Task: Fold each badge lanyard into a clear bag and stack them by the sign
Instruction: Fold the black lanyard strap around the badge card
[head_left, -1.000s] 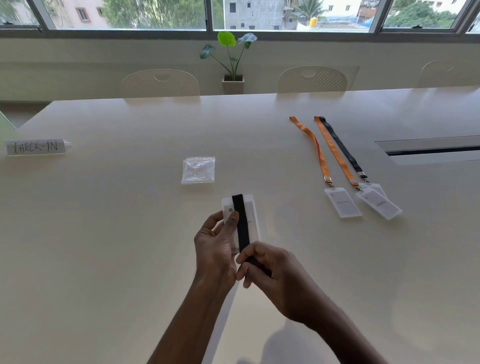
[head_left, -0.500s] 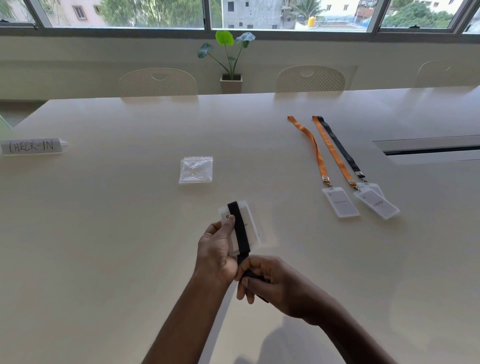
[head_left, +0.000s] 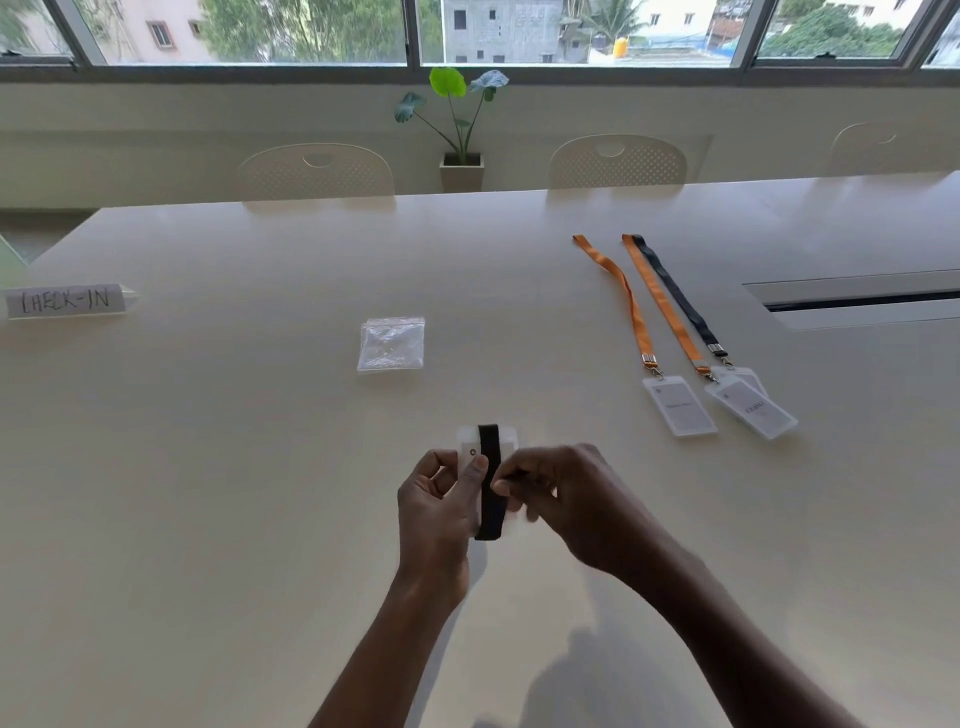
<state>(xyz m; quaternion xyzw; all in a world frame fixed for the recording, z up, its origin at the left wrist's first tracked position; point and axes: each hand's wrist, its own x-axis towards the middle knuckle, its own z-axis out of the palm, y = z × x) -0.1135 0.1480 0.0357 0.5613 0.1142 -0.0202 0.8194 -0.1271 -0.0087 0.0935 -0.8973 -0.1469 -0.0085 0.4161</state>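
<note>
My left hand (head_left: 434, 506) holds a white badge holder (head_left: 470, 447) above the table, thumb pressed on its face. A black lanyard strap (head_left: 490, 478) is wound lengthwise around the badge. My right hand (head_left: 563, 499) pinches the strap at the badge's right side. A small pile of clear bags (head_left: 392, 344) lies further out in the middle of the table. The CHECK-IN sign (head_left: 65, 300) stands at the far left. Two orange lanyards (head_left: 631, 306) (head_left: 670, 312) and one black lanyard (head_left: 680, 301) lie stretched out on the right, each with a badge (head_left: 679, 406) at its near end.
The pale table (head_left: 234, 467) carries a long cable slot (head_left: 852, 301) at the right. Chairs (head_left: 317, 171) stand along the far edge, and a potted plant (head_left: 460, 130) sits by the windows.
My right hand has come up from under the badge to its right side, carrying the strap round it. The badge now sits more upright in my left hand.
</note>
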